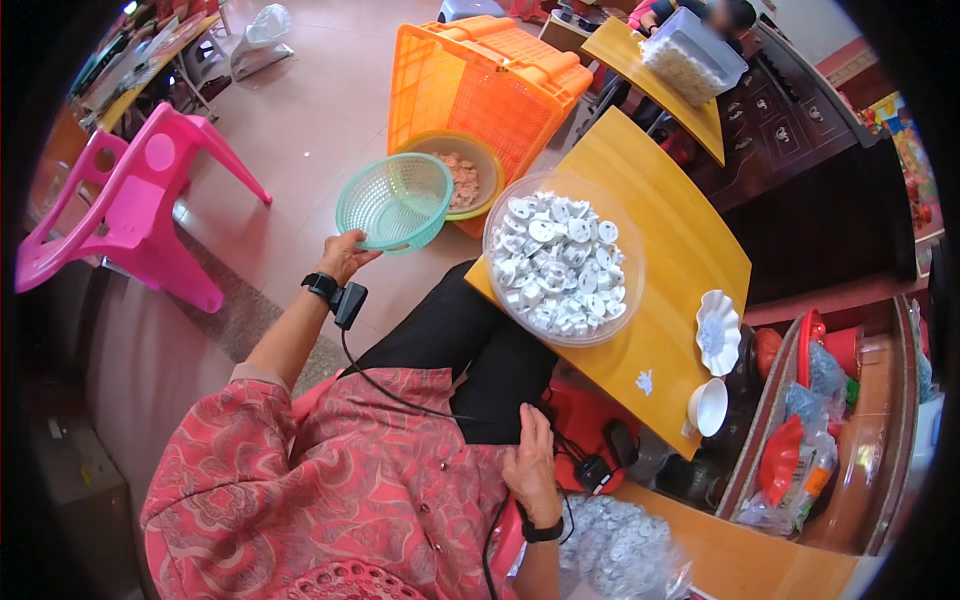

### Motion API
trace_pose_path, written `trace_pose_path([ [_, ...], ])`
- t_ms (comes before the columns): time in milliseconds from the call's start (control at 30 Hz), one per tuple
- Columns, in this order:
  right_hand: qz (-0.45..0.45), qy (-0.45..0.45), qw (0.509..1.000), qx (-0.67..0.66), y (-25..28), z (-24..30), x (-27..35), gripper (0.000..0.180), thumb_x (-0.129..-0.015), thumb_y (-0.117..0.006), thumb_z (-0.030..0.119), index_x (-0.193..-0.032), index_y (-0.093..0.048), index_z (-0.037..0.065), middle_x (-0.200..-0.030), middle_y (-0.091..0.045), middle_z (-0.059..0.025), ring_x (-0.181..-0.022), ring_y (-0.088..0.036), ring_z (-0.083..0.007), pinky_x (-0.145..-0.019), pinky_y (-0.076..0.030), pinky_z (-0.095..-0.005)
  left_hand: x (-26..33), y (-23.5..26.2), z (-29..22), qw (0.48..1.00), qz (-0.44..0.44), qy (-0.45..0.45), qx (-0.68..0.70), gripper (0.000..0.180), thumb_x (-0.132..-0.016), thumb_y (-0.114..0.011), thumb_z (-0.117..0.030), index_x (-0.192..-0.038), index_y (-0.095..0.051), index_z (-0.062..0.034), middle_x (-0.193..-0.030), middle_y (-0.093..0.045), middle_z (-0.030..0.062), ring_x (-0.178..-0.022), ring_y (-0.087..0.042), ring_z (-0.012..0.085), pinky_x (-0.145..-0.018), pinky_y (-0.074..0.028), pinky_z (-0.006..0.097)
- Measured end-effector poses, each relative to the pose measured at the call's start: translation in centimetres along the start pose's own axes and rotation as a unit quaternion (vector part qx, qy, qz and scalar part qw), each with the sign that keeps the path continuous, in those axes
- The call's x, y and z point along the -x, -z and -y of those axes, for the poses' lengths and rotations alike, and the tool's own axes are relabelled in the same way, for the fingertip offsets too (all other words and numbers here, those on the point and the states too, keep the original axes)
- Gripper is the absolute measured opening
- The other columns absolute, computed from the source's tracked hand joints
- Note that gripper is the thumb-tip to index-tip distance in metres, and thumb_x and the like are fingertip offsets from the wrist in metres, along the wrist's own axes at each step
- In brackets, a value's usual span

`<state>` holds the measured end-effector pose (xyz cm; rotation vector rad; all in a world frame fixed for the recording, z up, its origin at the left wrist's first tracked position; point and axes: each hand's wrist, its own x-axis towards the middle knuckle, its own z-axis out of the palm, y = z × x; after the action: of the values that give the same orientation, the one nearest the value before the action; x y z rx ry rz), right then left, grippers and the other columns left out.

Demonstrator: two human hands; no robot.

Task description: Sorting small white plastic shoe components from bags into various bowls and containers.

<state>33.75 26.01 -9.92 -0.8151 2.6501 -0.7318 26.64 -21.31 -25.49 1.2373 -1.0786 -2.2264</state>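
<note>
My left hand (345,257) is closed on the near left rim of a round light-green plastic colander (395,242), holding it tilted above the floor. No contents show in the colander. Just behind it, partly covered by it, is a yellowish bowl (490,165) with small peach-coloured pieces (462,182) inside. My right hand (532,470) lies by my right thigh, its fingers stretched out and holding nothing. In front of me on a yellow wooden table (690,220), a clear round tub (638,262) is heaped with small white plastic parts (560,260).
An orange basket crate (480,85) stands beyond the bowl. At left is a pink plastic chair (150,200). The table bears a wavy white dish (718,355) and a white cup (708,407). A bag of pale discs (625,545) lies by my right wrist. Another person sits far right.
</note>
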Motion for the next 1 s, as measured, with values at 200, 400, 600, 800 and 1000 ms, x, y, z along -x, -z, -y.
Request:
trace_pose_path([
  [200, -0.006, -0.062, 0.998, -0.028, 0.2, -0.3, -1.0, 0.067, -0.081, -0.059, 0.005, -0.144, -0.037, -0.002, -0.133, -0.046, -0.0240, -0.120, -0.049, -0.0437, -0.102, -0.042, -0.0488, -0.3, -5.7, -1.2, 1.000, -0.003, -0.029, 0.010, 0.029, -0.090, -0.060, -0.003, -0.113, -0.053, 0.0125, -0.108, -0.063, 0.0220, -0.094, -0.068, 0.0349, -0.081, -0.062, 0.044],
  [400, 0.060, -0.159, 0.985, -0.031, 0.4, -1.1, 0.1, 0.057, -0.088, -0.063, 0.019, -0.137, -0.044, -0.003, -0.117, -0.055, -0.0252, -0.102, -0.061, -0.0433, -0.086, -0.051, -0.0502, 4.2, -11.8, -8.2, 0.975, 0.179, -0.129, 0.000, 0.025, -0.091, -0.059, -0.007, -0.112, -0.059, 0.0067, -0.106, -0.068, 0.0132, -0.089, -0.071, 0.0247, -0.080, -0.062, 0.040],
  [600, 0.130, -0.129, 0.981, -0.060, 1.6, 0.5, 1.1, 0.054, -0.091, -0.063, 0.022, -0.136, -0.048, -0.002, -0.107, -0.063, -0.0216, -0.090, -0.067, -0.0399, -0.078, -0.055, -0.0462, 7.0, -20.4, -12.6, 0.940, 0.286, -0.161, -0.092, 0.028, -0.093, -0.059, -0.013, -0.115, -0.062, 0.0049, -0.105, -0.070, 0.0099, -0.093, -0.069, 0.0185, -0.080, -0.060, 0.034],
  [800, 0.173, -0.067, 0.971, -0.148, 1.8, 2.3, 1.1, 0.051, -0.089, -0.062, 0.016, -0.138, -0.051, 0.007, -0.120, -0.055, -0.0166, -0.101, -0.063, -0.0375, -0.082, -0.054, -0.0430, 5.5, -31.2, -12.2, 0.904, 0.367, -0.165, -0.143, 0.032, -0.093, -0.063, -0.015, -0.114, -0.062, 0.0080, -0.106, -0.070, 0.0135, -0.090, -0.071, 0.0206, -0.078, -0.062, 0.035],
  [1000, 0.085, -0.063, 0.975, -0.194, 1.9, 1.8, 1.4, 0.054, -0.091, -0.060, 0.012, -0.143, -0.048, 0.008, -0.124, -0.055, -0.0171, -0.104, -0.062, -0.0383, -0.085, -0.053, -0.0434, 4.4, -37.9, -10.5, 0.894, 0.381, -0.130, -0.198, 0.032, -0.093, -0.065, -0.017, -0.109, -0.064, 0.0107, -0.103, -0.069, 0.0146, -0.088, -0.071, 0.0206, -0.082, -0.061, 0.033],
])
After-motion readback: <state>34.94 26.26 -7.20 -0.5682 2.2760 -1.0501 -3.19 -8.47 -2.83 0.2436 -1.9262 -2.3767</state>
